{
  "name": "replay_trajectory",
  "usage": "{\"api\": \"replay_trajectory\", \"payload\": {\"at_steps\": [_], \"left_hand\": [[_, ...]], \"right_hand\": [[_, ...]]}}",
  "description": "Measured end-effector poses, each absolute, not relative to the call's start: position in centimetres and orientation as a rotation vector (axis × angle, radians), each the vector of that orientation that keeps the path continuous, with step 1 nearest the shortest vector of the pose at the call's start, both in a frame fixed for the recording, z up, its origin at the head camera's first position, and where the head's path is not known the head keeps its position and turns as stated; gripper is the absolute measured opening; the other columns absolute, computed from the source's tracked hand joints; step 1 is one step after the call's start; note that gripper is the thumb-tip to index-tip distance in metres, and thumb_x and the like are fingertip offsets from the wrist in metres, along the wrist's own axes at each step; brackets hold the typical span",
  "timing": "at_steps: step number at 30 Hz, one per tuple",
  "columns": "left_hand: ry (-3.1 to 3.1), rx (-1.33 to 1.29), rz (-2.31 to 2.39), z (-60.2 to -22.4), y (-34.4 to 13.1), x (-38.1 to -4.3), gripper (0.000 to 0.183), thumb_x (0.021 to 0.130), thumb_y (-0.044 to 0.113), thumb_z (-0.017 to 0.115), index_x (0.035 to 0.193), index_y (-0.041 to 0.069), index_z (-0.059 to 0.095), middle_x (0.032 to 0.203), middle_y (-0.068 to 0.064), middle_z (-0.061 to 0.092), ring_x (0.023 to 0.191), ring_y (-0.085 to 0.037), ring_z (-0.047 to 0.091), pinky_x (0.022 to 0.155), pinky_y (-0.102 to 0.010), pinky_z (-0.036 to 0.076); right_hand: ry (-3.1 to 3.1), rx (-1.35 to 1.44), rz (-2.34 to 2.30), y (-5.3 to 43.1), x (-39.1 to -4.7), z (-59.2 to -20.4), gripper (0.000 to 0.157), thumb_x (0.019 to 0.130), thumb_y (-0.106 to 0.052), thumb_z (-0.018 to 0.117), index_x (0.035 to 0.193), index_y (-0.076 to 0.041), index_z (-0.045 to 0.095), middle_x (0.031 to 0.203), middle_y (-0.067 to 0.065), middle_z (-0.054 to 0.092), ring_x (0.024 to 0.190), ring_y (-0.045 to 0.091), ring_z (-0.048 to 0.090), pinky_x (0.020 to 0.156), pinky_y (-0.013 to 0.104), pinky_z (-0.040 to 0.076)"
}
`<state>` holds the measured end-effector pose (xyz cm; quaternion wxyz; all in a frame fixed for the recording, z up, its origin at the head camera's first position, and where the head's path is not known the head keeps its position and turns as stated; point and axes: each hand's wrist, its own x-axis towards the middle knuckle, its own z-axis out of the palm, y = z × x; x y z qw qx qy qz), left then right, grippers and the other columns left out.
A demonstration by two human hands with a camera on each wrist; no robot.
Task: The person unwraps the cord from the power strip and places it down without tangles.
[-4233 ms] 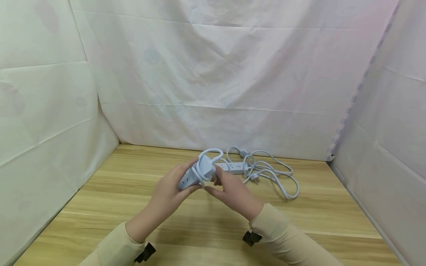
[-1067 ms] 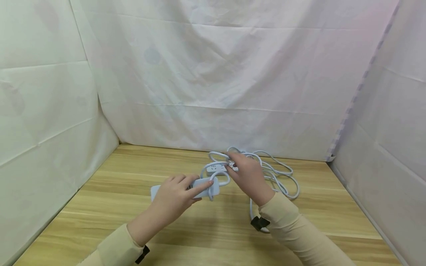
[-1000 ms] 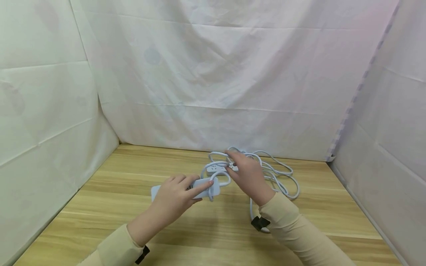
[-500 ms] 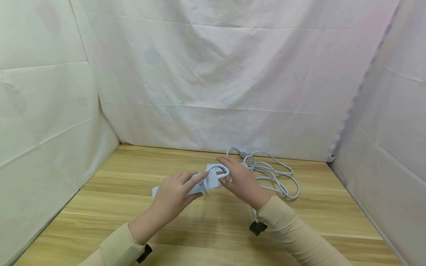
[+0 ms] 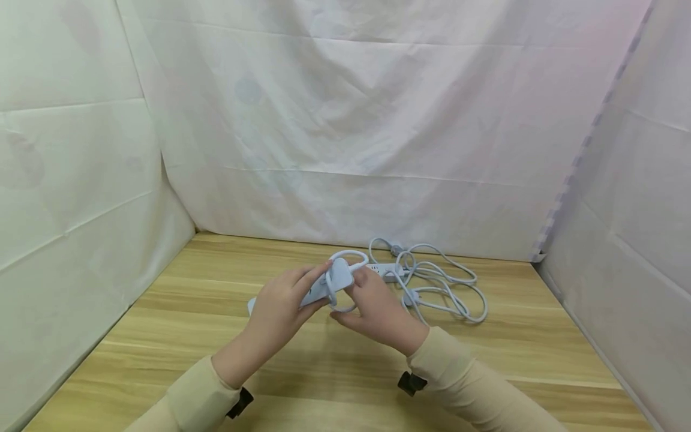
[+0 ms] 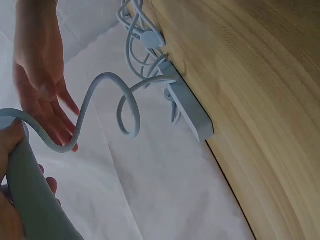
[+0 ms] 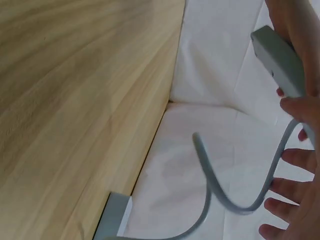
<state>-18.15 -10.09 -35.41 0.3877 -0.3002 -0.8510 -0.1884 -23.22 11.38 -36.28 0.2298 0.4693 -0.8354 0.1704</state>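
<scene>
My left hand [image 5: 275, 300] grips a pale power strip [image 5: 340, 275], held tilted above the table. Its cord [image 5: 351, 253] arches from the right end and loops around that end. Close to this end is my right hand [image 5: 378, 309], its thumb apart from the fingers. Both wrist views show the right hand's fingers extended and spread, with the cord [image 7: 215, 187] running across them rather than pinched. In the left wrist view, the cord [image 6: 132, 110] hangs in a loose coil beyond the right hand [image 6: 42, 60]. Some right fingertips are hidden in the head view.
A second power strip [image 5: 385, 270] lies behind the hands on the wooden table [image 5: 205, 282]. Loops of cord [image 5: 445, 279] spread to its right, with one plug [image 5: 411, 297] nearer and another [image 5: 396, 249] at the back. White cloth [image 5: 356, 120] encloses the table's back and sides.
My right hand has moved left and nearer from above the second strip, no longer pinching the cord. The held strip's right end has risen. Fewer turns of cord wrap it than four seconds ago.
</scene>
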Motion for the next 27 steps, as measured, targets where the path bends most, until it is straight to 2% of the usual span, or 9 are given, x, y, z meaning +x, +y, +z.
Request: {"api": "replay_trajectory", "payload": {"at_steps": [4, 7, 10, 13, 18, 22, 27], "left_hand": [[-2.147, -0.747, -0.465, -35.2, -9.9, -18.4, 0.076, 0.074, 0.024, 0.085, 0.142, 0.022, 0.051, 0.111, -0.003, 0.065, 0.091, -0.023, 0.065, 0.066, -0.039, 0.053], [-2.139, -0.728, -0.454, -35.0, -9.9, -18.5, 0.076, 0.073, 0.025, 0.086, 0.141, 0.023, 0.051, 0.110, -0.004, 0.065, 0.090, -0.023, 0.065, 0.064, -0.039, 0.053], [-2.143, -0.715, -0.432, -34.9, -9.9, -18.6, 0.078, 0.072, 0.026, 0.086, 0.142, 0.023, 0.051, 0.109, -0.004, 0.065, 0.089, -0.023, 0.065, 0.063, -0.039, 0.053], [-2.158, -0.702, -0.390, -34.9, -10.0, -18.7, 0.080, 0.070, 0.026, 0.088, 0.141, 0.022, 0.051, 0.108, -0.004, 0.066, 0.089, -0.024, 0.065, 0.063, -0.040, 0.052], [-2.174, -0.679, -0.300, -35.0, -10.6, -18.9, 0.083, 0.067, 0.022, 0.090, 0.140, 0.017, 0.051, 0.108, -0.007, 0.069, 0.089, -0.028, 0.066, 0.062, -0.041, 0.051], [-2.165, -0.682, -0.251, -35.2, -11.1, -19.1, 0.080, 0.066, 0.022, 0.091, 0.137, 0.015, 0.054, 0.111, -0.006, 0.069, 0.091, -0.029, 0.066, 0.061, -0.041, 0.051], [-2.190, -0.688, -0.217, -35.4, -11.9, -19.4, 0.074, 0.066, 0.021, 0.091, 0.132, 0.016, 0.058, 0.117, -0.002, 0.067, 0.094, -0.029, 0.064, 0.064, -0.042, 0.049]], "right_hand": [[-2.301, 1.320, 0.462, 11.3, -22.2, -36.1, 0.063, 0.090, -0.041, 0.069, 0.143, -0.012, 0.049, 0.137, 0.014, 0.049, 0.123, 0.033, 0.047, 0.099, 0.049, 0.041], [-2.287, 1.371, 0.507, 11.1, -21.8, -36.0, 0.052, 0.094, -0.040, 0.064, 0.135, -0.011, 0.056, 0.141, 0.012, 0.047, 0.125, 0.029, 0.048, 0.100, 0.045, 0.042], [-2.286, 1.412, 0.558, 11.1, -21.5, -35.9, 0.046, 0.096, -0.038, 0.061, 0.133, -0.011, 0.058, 0.142, 0.008, 0.048, 0.126, 0.023, 0.049, 0.100, 0.039, 0.043], [-2.283, 1.409, 0.611, 11.2, -21.2, -35.6, 0.038, 0.097, -0.033, 0.061, 0.128, -0.011, 0.062, 0.133, 0.005, 0.056, 0.118, 0.018, 0.056, 0.093, 0.034, 0.048], [-2.214, 1.423, 0.692, 11.9, -20.8, -34.8, 0.015, 0.097, -0.022, 0.062, 0.105, -0.012, 0.070, 0.106, -0.002, 0.065, 0.092, 0.009, 0.061, 0.073, 0.025, 0.050], [-2.104, 1.493, 0.681, 12.9, -20.7, -34.2, 0.022, 0.100, -0.024, 0.057, 0.104, -0.008, 0.072, 0.104, -0.001, 0.066, 0.093, 0.009, 0.063, 0.076, 0.022, 0.050], [-1.899, 1.631, 0.643, 14.0, -20.4, -33.5, 0.027, 0.102, -0.022, 0.052, 0.101, -0.004, 0.072, 0.102, 0.004, 0.068, 0.095, 0.015, 0.065, 0.082, 0.026, 0.052]]}}
